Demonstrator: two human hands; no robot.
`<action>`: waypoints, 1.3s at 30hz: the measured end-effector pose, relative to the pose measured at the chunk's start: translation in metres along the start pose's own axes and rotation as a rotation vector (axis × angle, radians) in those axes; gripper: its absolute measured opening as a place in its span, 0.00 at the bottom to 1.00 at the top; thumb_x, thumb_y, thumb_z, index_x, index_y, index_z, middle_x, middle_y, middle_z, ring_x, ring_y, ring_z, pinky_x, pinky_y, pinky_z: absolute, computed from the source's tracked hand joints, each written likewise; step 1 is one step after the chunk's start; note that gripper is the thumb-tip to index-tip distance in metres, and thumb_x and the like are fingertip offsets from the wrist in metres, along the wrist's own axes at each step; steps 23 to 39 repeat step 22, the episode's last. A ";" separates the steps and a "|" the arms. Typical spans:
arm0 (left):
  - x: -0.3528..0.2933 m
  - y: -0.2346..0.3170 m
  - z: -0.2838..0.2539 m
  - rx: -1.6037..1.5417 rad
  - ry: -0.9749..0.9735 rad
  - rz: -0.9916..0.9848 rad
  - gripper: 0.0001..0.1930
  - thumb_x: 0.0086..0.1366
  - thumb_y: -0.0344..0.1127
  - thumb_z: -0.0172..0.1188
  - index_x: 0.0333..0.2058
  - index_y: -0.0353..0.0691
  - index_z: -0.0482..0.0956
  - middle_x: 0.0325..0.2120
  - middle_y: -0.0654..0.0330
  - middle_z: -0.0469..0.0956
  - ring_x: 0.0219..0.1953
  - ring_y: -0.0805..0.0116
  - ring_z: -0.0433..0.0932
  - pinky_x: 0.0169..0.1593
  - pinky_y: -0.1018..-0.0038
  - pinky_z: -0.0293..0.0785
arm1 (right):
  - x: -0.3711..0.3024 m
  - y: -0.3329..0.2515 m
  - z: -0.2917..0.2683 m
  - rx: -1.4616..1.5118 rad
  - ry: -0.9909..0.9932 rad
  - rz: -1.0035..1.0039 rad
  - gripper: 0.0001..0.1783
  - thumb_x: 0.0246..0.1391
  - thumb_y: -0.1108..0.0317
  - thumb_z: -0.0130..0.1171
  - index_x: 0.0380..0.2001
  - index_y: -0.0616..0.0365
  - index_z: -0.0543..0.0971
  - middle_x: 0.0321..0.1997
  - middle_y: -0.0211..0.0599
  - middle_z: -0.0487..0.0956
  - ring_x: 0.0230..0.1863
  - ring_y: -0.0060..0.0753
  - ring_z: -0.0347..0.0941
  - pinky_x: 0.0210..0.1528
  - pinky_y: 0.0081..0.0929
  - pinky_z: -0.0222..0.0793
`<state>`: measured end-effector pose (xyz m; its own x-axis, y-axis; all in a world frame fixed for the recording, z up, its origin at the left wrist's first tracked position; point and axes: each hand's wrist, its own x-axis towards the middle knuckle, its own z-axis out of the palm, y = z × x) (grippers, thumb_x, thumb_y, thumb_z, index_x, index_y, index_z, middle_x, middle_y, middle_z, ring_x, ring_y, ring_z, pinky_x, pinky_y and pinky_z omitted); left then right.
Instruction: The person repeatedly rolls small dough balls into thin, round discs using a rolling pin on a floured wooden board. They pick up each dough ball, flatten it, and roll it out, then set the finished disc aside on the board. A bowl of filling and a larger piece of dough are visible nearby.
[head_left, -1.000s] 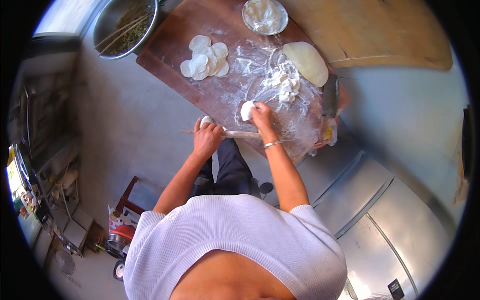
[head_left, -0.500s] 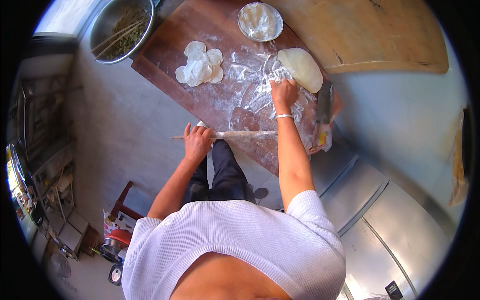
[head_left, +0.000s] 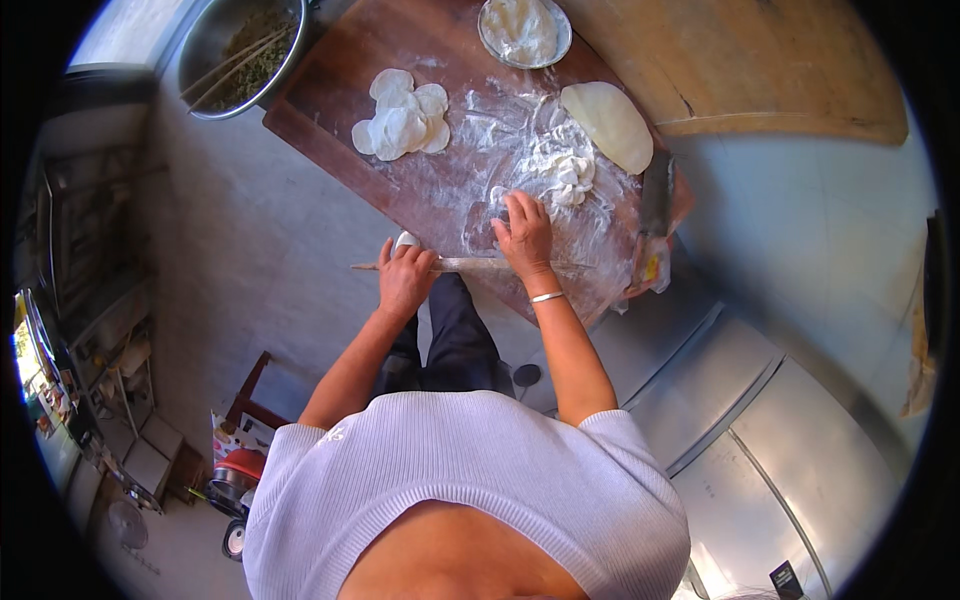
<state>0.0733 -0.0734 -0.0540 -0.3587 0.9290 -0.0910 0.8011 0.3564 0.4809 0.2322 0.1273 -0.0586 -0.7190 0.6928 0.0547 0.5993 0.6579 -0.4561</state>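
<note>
My left hand is closed round the left end of a thin wooden rolling pin, which lies across the near edge of a floured board. Above the pin's right part, my right hand hovers with thumb and fingers apart. Just beyond its fingertips is a small white dough piece. A cluster of floured dough pieces lies farther right, beside a large pale half-round of dough. Thin round dough wrappers overlap in a pile on the left.
The reddish-brown board carries a bowl of flour at the far edge. A metal bowl of chopped filling with chopsticks stands far left. A dark-bladed cleaver lies along the right edge, near a plastic bag.
My right hand has drawn back from the dough half-round, toward me and left, uncovering the cluster of dough pieces. The left hand stays on the rolling pin, shifted slightly right.
</note>
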 end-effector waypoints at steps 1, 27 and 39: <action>-0.001 -0.001 0.000 -0.001 0.003 -0.008 0.13 0.50 0.36 0.67 0.37 0.51 0.81 0.36 0.68 0.80 0.46 0.64 0.78 0.67 0.49 0.58 | -0.003 -0.003 -0.001 -0.078 -0.020 -0.021 0.33 0.50 0.50 0.67 0.57 0.54 0.75 0.63 0.36 0.72 0.63 0.45 0.66 0.59 0.41 0.66; 0.065 -0.026 -0.005 0.261 0.078 -0.012 0.32 0.61 0.46 0.63 0.66 0.56 0.69 0.70 0.60 0.62 0.72 0.62 0.60 0.73 0.48 0.48 | -0.089 0.022 -0.005 -0.327 -0.046 0.371 0.53 0.57 0.35 0.58 0.72 0.61 0.55 0.77 0.49 0.54 0.77 0.57 0.49 0.72 0.60 0.46; 0.065 -0.026 -0.005 0.261 0.078 -0.012 0.32 0.61 0.46 0.63 0.66 0.56 0.69 0.70 0.60 0.62 0.72 0.62 0.60 0.73 0.48 0.48 | -0.089 0.022 -0.005 -0.327 -0.046 0.371 0.53 0.57 0.35 0.58 0.72 0.61 0.55 0.77 0.49 0.54 0.77 0.57 0.49 0.72 0.60 0.46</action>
